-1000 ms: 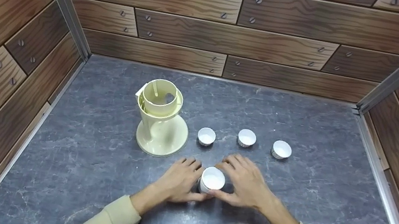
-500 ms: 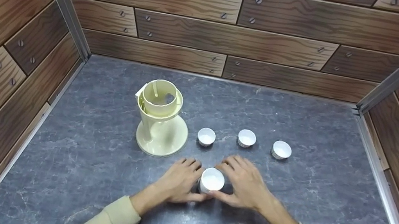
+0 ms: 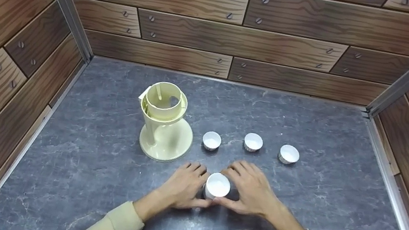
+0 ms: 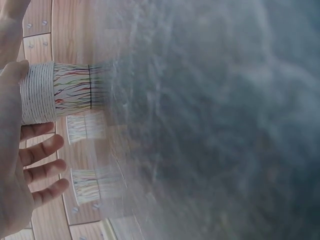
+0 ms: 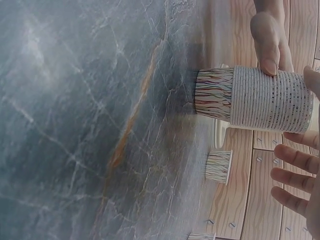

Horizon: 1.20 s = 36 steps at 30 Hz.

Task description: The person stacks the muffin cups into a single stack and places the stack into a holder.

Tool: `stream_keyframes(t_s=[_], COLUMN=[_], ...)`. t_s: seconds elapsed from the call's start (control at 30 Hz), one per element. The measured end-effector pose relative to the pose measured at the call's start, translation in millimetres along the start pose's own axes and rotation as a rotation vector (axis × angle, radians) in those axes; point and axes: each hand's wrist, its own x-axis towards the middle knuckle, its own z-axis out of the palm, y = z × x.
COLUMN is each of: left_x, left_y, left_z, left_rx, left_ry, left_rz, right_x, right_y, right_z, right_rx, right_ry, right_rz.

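A stack of nested paper cups (image 3: 217, 186) stands upright on the table, white inside with thin coloured streaks outside. Its many rims show in the right wrist view as a ribbed stack (image 5: 265, 97). My left hand (image 3: 185, 184) holds it from the left, thumb at the near side. From the right, my right hand (image 3: 252, 188) holds it between thumb and index finger, higher up near the top rim. The other fingers of the right hand (image 5: 299, 170) are spread beside the stack. In the left wrist view, the left hand's lower fingers (image 4: 46, 172) also stay off the cups.
Beyond the hands stand three single cups, a left one (image 3: 211, 141), a middle one (image 3: 253, 142) and a right one (image 3: 288, 154). A pale yellow plastic stand (image 3: 166, 141) with a round base and an open tube on top is left of them. Wood-patterned walls (image 3: 180, 58) enclose the table.
The top of the stack and my right hand have shifted very slightly toward me. My left hand, the single cups and the yellow stand look unchanged.
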Motion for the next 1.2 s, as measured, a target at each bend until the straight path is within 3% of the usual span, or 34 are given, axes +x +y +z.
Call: stream_keyframes(t_s=[0.33, 0.67, 0.87, 1.2], left_x=[1.9, 0.5, 0.6, 2.1], left_y=[1.4, 1.1, 1.4, 1.1], left_z=[-1.9, -0.7, 1.0, -0.5], left_rx=[-0.047, -0.020, -0.027, -0.044], left_ry=[-0.046, -0.027, -0.009, -0.053], left_rz=[-0.033, -0.020, -0.033, -0.042], right_x=[-2.8, -8.4, -15.7, -26.8], right_y=[5.5, 15.4, 27.8, 50.3], right_z=[-4.6, -3.8, -3.8, -6.3], right_rx=[0.011, 0.015, 0.000, -0.041], right_ry=[-0.002, 0.038, 0.036, 0.012], right_rz=[0.011, -0.008, 0.013, 0.072])
